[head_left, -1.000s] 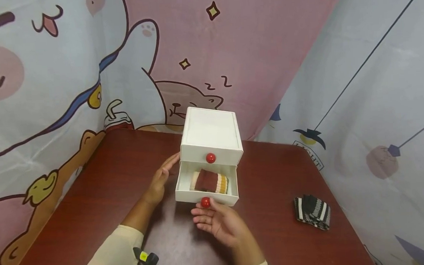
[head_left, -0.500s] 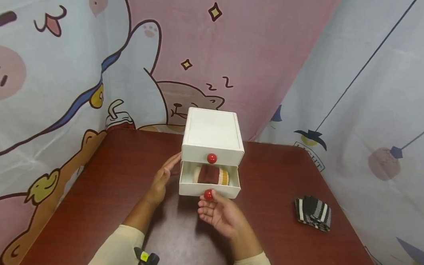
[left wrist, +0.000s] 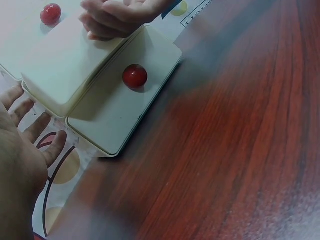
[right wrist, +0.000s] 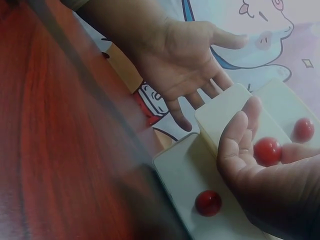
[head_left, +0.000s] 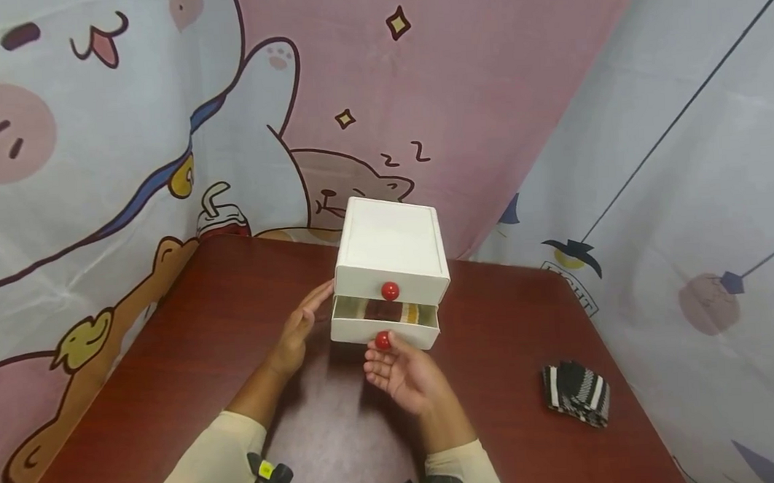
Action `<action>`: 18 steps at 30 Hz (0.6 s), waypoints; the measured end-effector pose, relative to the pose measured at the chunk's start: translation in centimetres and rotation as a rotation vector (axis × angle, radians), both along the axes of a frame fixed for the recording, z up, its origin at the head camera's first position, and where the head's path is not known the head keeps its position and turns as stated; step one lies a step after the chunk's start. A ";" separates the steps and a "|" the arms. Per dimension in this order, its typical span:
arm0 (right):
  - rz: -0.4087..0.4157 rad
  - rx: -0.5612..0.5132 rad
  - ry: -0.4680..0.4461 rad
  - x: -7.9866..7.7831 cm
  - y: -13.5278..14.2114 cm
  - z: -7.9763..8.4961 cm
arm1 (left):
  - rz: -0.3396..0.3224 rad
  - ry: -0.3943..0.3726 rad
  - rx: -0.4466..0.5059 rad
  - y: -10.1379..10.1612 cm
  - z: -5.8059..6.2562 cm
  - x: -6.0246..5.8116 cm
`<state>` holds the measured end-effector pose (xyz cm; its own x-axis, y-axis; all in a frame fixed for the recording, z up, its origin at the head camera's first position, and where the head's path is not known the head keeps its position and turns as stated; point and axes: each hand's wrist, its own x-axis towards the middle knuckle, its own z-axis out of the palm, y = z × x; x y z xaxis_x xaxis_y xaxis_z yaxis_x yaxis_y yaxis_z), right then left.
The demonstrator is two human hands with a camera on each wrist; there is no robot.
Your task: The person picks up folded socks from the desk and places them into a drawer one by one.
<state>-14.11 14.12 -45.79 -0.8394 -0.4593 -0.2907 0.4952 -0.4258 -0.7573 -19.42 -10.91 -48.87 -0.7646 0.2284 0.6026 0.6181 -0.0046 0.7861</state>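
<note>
A small white drawer unit (head_left: 393,234) with round red knobs stands on the table. Its middle drawer (head_left: 352,331) is partly pulled out, and a folded knit bundle (head_left: 384,311) in brown, cream and mustard lies inside, partly hidden under the upper drawer. My right hand (head_left: 407,379) holds that drawer's red knob (right wrist: 268,151) between thumb and fingers, palm turned up. With fingers straight, my left hand (head_left: 293,337) rests its fingertips against the unit's left side. The bottom drawer (left wrist: 105,125) and the top one are closed.
A folded black-and-white knit bundle (head_left: 577,393) lies at the right on the dark red wooden table (head_left: 499,381). Behind the table and along its sides hangs cloth (head_left: 471,84) printed with cartoon animals. A camera strap (head_left: 268,472) sits on the left sleeve.
The middle drawer has slid inward, with my right hand moving forward on its knob. Less of the brown bundle shows. My left hand stays against the unit's side.
</note>
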 end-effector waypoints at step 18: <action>-0.055 -0.023 -0.035 -2.5 -0.4 0.0 | -0.005 -0.003 0.000 0.1 0.1 0.1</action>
<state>-16.58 13.75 -45.83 -0.8530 -0.4200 -0.3099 0.4965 -0.4702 -0.7296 -19.31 -10.78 -48.79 -0.7652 0.2328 0.6003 0.6158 -0.0076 0.7879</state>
